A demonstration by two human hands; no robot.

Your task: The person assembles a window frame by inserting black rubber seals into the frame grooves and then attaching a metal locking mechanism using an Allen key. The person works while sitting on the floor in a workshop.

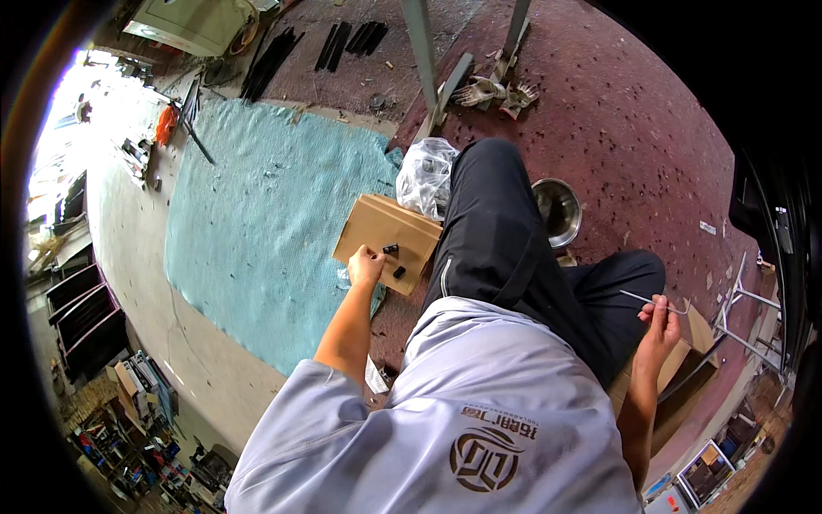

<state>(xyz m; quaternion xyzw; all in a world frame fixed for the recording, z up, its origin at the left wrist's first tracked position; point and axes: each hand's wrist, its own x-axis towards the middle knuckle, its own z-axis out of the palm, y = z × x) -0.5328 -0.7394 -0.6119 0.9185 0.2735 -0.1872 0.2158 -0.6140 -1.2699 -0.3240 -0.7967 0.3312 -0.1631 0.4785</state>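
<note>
My left hand (366, 265) is over a flat brown cardboard box (387, 224), its fingers pinched together. Whatever it holds is too small or hidden to make out. Close to its fingertips, two small black parts, one (390, 249) above the other (399, 272), lie on the cardboard. Out to the right, above my folded leg, my right hand (658, 319) grips a thin silver hex key (635, 296). The long end points left past the fingers, and a bent end shows on the other side.
A clear plastic bag (425, 176) stands beyond the cardboard. Right of my knee is a metal bowl (557, 212). A teal mat (265, 206) covers the floor at left. Work gloves (497, 94) lie near metal legs (421, 51). An opened carton (676, 377) is beside my right arm.
</note>
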